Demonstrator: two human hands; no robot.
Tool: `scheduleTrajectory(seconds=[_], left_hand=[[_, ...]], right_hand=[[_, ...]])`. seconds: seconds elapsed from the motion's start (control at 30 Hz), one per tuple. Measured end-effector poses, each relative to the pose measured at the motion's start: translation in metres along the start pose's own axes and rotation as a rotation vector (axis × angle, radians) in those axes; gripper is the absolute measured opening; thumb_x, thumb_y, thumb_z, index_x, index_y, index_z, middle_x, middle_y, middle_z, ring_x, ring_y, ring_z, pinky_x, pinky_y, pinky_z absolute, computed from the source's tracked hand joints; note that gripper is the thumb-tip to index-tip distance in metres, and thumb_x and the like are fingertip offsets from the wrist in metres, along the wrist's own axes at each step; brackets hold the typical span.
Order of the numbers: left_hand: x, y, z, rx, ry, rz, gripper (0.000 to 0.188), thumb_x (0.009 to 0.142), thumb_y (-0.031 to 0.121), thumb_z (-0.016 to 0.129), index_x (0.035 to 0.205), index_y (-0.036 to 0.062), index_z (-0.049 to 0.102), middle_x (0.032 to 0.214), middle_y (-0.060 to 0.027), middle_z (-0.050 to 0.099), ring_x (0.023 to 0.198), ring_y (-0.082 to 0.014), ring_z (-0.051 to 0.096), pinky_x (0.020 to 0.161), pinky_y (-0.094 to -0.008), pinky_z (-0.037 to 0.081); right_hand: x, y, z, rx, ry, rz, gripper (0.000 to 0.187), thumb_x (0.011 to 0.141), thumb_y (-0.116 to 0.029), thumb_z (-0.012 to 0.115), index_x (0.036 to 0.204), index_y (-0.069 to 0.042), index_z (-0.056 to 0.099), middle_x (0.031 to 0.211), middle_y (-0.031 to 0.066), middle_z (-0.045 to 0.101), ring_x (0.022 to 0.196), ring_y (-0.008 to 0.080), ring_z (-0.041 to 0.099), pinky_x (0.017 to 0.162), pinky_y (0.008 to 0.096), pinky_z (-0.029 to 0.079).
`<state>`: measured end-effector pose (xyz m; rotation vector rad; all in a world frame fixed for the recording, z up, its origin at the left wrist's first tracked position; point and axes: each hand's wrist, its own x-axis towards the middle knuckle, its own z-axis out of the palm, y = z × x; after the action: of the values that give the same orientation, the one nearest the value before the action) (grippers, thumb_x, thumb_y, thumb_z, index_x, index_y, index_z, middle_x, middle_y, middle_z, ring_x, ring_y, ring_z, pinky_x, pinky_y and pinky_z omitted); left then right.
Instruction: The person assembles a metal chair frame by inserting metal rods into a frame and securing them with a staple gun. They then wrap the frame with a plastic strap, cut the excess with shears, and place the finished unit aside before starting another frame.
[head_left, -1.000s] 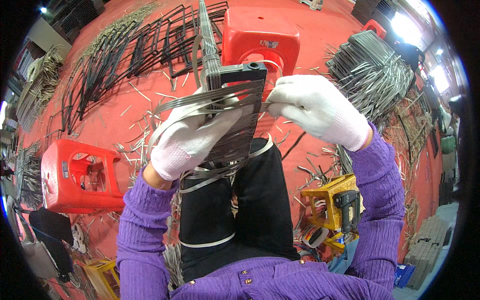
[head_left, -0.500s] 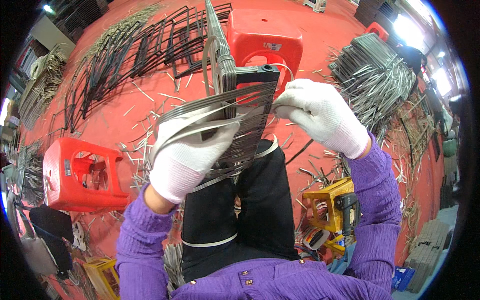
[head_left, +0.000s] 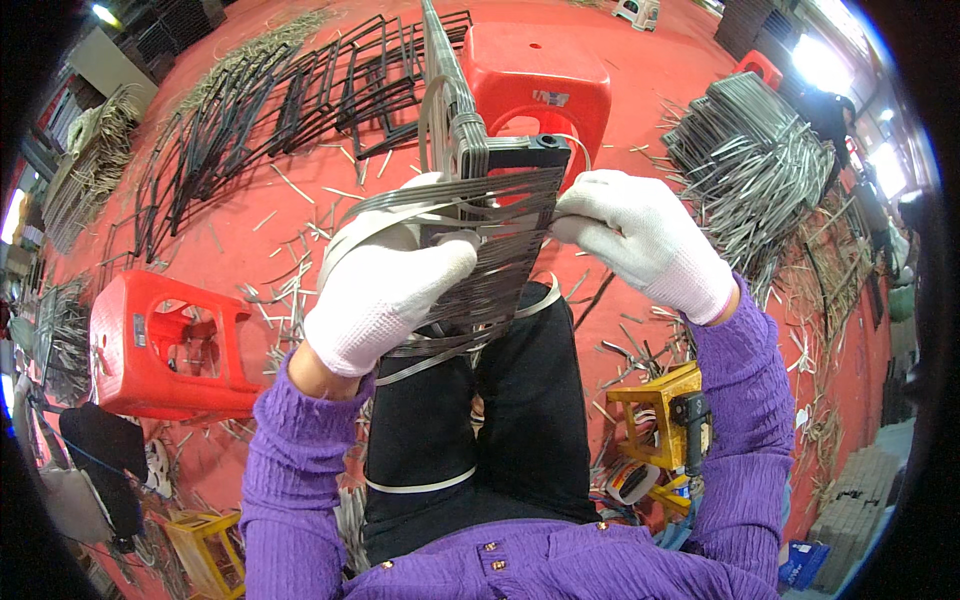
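A black metal frame [head_left: 522, 157] stands over my lap, its near part wrapped with rows of flat grey plastic strips [head_left: 505, 270]. Both my hands wear white knit gloves. At the left side of the wrapped part, my left hand [head_left: 390, 285] is closed, thumb against fingers, on pale strips [head_left: 365, 228] that loop over its back. My right hand [head_left: 640, 240] is pinched at the frame's right edge, where the rows turn round the bar. Whatever lies between those fingertips is too small to make out.
Beyond the frame stands a red plastic stool [head_left: 540, 70]; another red stool [head_left: 165, 345] lies tipped at left. Black metal frames [head_left: 290, 110] rest at far left, a bundle of grey strips [head_left: 750, 160] at far right. A yellow stool [head_left: 650, 420] holds a black-handled tool [head_left: 692, 430]. Strip scraps litter the red floor.
My left hand has shifted slightly, and the pale strips over it lie closer to the hand. My right hand has lowered a little along the frame's right edge, still pinched.
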<state>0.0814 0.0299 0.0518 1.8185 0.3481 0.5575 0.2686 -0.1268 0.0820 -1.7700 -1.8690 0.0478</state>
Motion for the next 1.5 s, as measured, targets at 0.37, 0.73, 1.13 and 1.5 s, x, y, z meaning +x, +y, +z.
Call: scheduleTrajectory(seconds=[0.37, 0.73, 1.13, 1.5], left_hand=[[0.014, -0.016, -0.025, 0.44, -0.112, 0.632, 0.021, 0.069, 0.002, 0.07, 0.09, 0.0028, 0.066, 0.087, -0.0143, 0.067, 0.084, -0.0332, 0.066, 0.073, -0.0385, 0.052], [0.014, -0.028, -0.017, -0.372, -0.171, 0.253, 0.011, 0.082, 0.003, 0.066, 0.092, 0.0009, 0.069, 0.093, -0.0076, 0.067, 0.084, -0.0187, 0.062, 0.076, -0.0328, 0.049], [-0.012, -0.002, 0.013, 0.422, 0.278, 0.289, 0.016, 0.08, 0.011, 0.073, 0.094, 0.0031, 0.071, 0.083, -0.0124, 0.069, 0.071, -0.0253, 0.068, 0.063, -0.0327, 0.054], [-0.011, 0.008, 0.027, 0.629, 0.392, 0.292, 0.022, 0.076, 0.022, 0.072, 0.09, 0.0048, 0.07, 0.077, -0.0154, 0.068, 0.07, -0.0335, 0.068, 0.064, -0.0392, 0.054]], right_hand=[[-0.001, 0.002, 0.005, 0.022, 0.054, -0.004, 0.014, 0.085, -0.006, 0.067, 0.098, -0.001, 0.068, 0.085, 0.0135, 0.067, 0.082, 0.0296, 0.066, 0.073, 0.036, 0.052], [0.0, 0.003, 0.005, 0.05, 0.062, -0.014, 0.013, 0.085, -0.007, 0.068, 0.096, -0.001, 0.068, 0.084, 0.0133, 0.066, 0.08, 0.0296, 0.065, 0.072, 0.0352, 0.051], [-0.007, -0.005, 0.0, 0.042, 0.061, 0.141, 0.013, 0.085, -0.006, 0.068, 0.096, 0.0, 0.069, 0.081, 0.0129, 0.067, 0.075, 0.0236, 0.068, 0.069, 0.0328, 0.053], [-0.003, -0.006, -0.004, 0.007, 0.092, 0.107, 0.011, 0.082, -0.015, 0.068, 0.087, -0.006, 0.071, 0.081, 0.0114, 0.068, 0.081, 0.0298, 0.066, 0.071, 0.0374, 0.053]])
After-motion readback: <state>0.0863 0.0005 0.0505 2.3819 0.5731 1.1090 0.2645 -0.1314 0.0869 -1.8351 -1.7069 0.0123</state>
